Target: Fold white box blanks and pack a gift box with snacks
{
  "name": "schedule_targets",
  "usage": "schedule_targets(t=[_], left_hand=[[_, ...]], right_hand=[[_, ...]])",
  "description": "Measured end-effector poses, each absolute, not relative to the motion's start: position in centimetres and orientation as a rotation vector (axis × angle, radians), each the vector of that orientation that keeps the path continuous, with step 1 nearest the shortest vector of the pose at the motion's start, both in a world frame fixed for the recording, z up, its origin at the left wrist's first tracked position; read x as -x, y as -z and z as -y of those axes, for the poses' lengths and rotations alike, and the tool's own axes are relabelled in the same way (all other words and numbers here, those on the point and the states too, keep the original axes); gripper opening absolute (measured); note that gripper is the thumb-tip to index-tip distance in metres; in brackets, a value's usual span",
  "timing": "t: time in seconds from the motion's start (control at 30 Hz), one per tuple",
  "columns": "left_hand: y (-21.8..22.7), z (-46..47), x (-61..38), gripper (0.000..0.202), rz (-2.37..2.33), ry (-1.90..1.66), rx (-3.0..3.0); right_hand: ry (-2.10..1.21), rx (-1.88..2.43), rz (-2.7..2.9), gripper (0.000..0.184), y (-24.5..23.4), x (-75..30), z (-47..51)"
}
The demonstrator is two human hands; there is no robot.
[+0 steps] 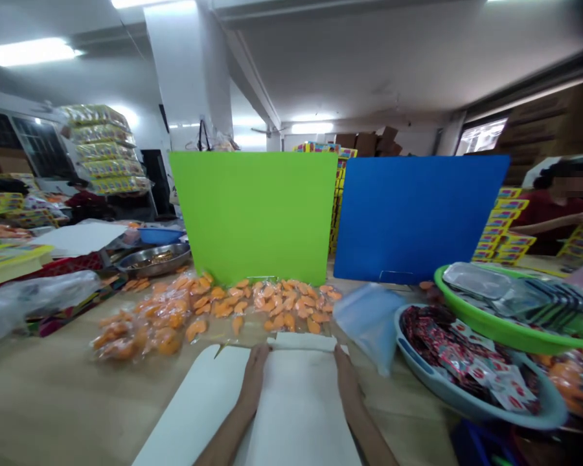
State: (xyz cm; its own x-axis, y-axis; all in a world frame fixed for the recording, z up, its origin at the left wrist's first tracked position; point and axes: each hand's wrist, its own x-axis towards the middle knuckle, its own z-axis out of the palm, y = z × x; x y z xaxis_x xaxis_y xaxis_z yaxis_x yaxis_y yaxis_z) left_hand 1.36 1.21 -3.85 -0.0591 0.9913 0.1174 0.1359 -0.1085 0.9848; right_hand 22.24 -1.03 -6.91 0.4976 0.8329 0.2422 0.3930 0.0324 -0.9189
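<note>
A white cardboard sheet (301,408) lies in front of me, with a narrow folded flap (305,341) across its far end. My left hand (257,369) grips its left edge near the flap, fingers curled round the side. On the opposite edge my right hand (344,372) holds the sheet in the same way. The fingertips are partly hidden by the card. A second white sheet (194,401) lies flat on the table beneath and to the left of my left forearm.
Bagged orange pieces (170,317) are heaped beyond the sheets. Upright green (257,217) and blue (418,217) boards stand behind them. A clear plastic bag (369,323) lies right, beside a pale blue basin (471,401) of red-and-white packets and a green basin (486,327). People sit at both sides.
</note>
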Motion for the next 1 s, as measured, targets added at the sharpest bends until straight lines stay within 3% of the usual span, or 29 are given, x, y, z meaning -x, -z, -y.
schedule_targets(t=[0.17, 0.37, 0.6, 1.0], left_hand=[[3.9, -1.3, -1.1, 0.045, -1.375, -1.134, -1.530], [1.5, -1.8, 0.4, 0.027, -1.120, -0.741, -1.953], [-0.3, -3.2, -0.4, 0.009, -1.053, -0.303, -2.433], [1.4, -2.9, -2.2, 0.028, -1.213, 0.067, -2.860]], right_hand=[[-0.648, 1.596, 1.127, 0.050, 7.0, -23.2, 1.5], [-0.777, 1.540, 1.633, 0.031, 4.2, -24.5, 2.3], [-0.411, 1.715, 2.321, 0.020, 0.9, -23.8, 1.3], [0.199, 1.770, 2.597, 0.025, 2.2, -22.1, 0.8]])
